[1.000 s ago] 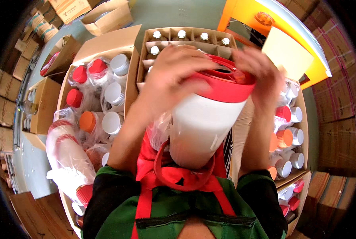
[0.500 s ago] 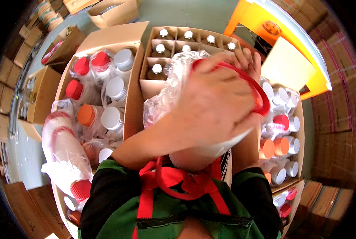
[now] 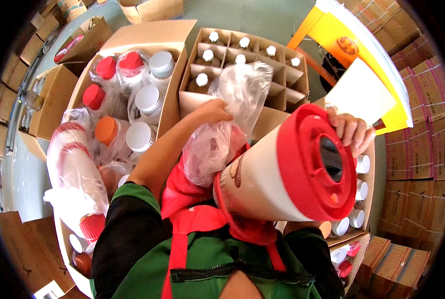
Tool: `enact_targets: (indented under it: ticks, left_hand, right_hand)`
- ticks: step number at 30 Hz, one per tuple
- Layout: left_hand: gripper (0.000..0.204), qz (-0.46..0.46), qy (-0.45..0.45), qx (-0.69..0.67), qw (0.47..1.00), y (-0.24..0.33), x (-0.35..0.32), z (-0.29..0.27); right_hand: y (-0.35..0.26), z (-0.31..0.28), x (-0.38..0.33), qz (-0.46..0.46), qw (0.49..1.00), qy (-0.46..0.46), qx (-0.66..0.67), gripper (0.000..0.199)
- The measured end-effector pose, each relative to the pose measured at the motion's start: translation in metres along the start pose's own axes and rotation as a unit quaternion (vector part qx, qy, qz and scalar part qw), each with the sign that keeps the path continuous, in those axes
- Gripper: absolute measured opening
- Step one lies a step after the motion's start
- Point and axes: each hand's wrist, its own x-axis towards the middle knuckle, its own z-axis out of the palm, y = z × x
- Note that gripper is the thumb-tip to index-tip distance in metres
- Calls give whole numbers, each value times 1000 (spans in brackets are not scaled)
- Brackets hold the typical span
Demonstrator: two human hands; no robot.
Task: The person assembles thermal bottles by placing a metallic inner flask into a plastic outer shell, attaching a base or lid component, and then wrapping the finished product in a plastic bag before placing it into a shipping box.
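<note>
A white plastic jug with a wide red lid lies tilted on its side close under the camera. My right hand grips the far rim of the lid. My left hand is shut on a crumpled clear plastic bag that hangs beside the jug's base, over a red apron strap.
A divided carton ahead holds several small bottles with white caps. On the left an open box holds bagged jars with red, orange and white lids. More white-capped jars sit at the right. A yellow stand and stacked cartons lie beyond.
The jug has been tipped over to the right so its lid faces the camera. My left hand left the lid and now pulls the clear bag away on the left.
</note>
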Motion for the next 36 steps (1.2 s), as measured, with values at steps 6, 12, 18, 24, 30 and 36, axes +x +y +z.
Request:
enact_targets:
  ticks: [6,12,18,24,30,36]
  left_hand:
    - [24,167,574,115,793,67,17,-110]
    - [27,215,397,466,761,129,9,-71]
    - [35,230,359,14,904,87,9,-67]
    - [39,84,240,-389,885,134,-3,-117]
    - [8,182,284,-640,691,101,20,-100]
    - [6,161,282,-589,740,103,19,-78]
  right_hand:
    - [15,2,19,127,966,180,138,54]
    - [51,-28,83,285,895,298,-172,69]
    - [109,-96,54,238,869,265,-344,32]
    - [112,-86,17,47,637,84,-765,36]
    - [125,-119,-62,184,861,380,-284,44]
    - [82,-72,-37,437,762,281,-387,49]
